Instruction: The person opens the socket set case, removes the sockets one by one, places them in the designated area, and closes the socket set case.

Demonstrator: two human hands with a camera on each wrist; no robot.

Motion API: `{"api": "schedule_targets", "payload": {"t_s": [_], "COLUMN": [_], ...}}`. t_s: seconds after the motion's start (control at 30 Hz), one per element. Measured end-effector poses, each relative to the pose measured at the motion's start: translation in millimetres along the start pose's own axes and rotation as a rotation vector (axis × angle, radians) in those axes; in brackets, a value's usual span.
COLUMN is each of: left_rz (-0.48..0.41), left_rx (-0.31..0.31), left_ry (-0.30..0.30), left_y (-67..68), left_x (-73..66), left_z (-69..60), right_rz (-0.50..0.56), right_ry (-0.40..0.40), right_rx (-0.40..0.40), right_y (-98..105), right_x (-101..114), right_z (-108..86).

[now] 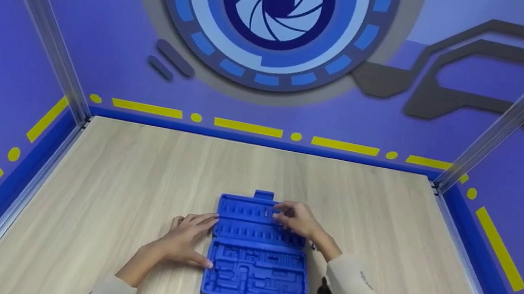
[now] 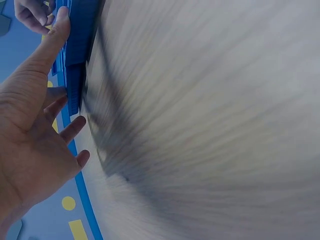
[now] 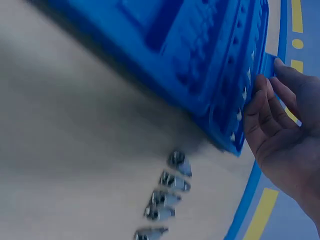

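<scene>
An open blue plastic tool case (image 1: 258,262) lies on the table with its moulded slots facing up. My left hand (image 1: 189,239) rests along its left side, fingers spread, thumb on the edge near the hinge; the left wrist view shows this left hand (image 2: 40,125) touching the case wall (image 2: 82,35). Over the upper right of the lid half is my right hand (image 1: 296,219). In the right wrist view, the bent fingers of my right hand (image 3: 290,125) touch a slot row holding small silver pieces (image 3: 239,115). I see nothing between thumb and fingers.
Several small silver metal socket-like pieces (image 3: 172,181) lie in a line on the table beside the case's right side, mostly hidden behind my right arm in the head view. The pale wooden table (image 1: 138,174) is bounded by blue-purple walls (image 1: 67,26) and metal posts.
</scene>
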State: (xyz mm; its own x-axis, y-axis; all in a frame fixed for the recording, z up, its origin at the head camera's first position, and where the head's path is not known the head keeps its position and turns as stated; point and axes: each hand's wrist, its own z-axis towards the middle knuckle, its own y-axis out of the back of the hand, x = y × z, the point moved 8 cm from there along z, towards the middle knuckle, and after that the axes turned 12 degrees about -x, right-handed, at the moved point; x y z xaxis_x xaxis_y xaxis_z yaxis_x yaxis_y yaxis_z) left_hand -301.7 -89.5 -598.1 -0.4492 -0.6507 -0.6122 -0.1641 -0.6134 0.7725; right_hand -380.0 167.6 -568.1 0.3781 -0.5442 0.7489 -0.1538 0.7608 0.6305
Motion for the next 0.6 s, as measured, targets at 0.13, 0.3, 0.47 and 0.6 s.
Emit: {"api": "schedule_targets", "payload": {"t_s": [0.13,0.3,0.47,0.6], "left_rz": [-0.008,-0.005,0.0,-0.002], "left_rx": [0.003,0.004,-0.002,-0.004], "left_ry": [0.007,0.006,0.006,0.001], "left_y": [-0.3,-1.8,-0.3,0.4], "left_x": [0.3,0.4,0.7,-0.3], "left_z": [-1.0,-1.6,-0.5,-1.1], "right_rz": [-0.012,-0.101,-0.221,-0.288], "right_ry": [-0.034,-0.102,-0.165,-0.183], "right_rx": [-0.033,-0.078,-0.122,-0.122], "right_y": [-14.9,-22.1,-22.4,-25.6], "right_x": [-3.7,-7.3,-8.0,-7.8], "right_z": [6.2,10.5,13.8,15.3]}}
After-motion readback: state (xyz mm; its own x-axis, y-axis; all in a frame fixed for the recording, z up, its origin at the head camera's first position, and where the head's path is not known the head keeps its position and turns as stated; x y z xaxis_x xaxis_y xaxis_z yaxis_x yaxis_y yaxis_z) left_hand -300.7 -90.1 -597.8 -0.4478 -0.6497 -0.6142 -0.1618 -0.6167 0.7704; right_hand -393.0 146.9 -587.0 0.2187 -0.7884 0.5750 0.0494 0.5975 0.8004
